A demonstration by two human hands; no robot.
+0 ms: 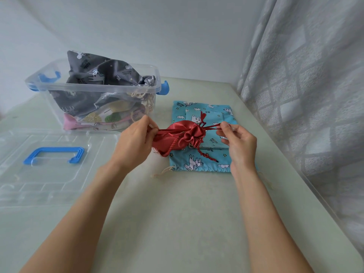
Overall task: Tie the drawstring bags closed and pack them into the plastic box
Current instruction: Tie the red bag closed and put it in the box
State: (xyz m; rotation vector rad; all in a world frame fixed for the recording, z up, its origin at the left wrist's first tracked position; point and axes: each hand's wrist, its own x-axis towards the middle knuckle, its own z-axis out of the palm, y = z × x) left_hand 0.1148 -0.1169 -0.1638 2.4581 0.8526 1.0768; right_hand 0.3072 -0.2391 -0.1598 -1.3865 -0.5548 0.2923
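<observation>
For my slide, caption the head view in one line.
Both hands, left and right, pull the dark red cords of a gathered red satin drawstring bag beside a clear plastic box.

A pale green surface [177, 223] meets a white wall [157, 26] at its far edge; a grey patterned curtain [315, 85] hangs along its right edge.

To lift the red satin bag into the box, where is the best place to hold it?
Probably the gathered neck of the red bag, pinched from above: the cords have cinched it narrow, while the satin body lies slack across the blue bags.
</observation>
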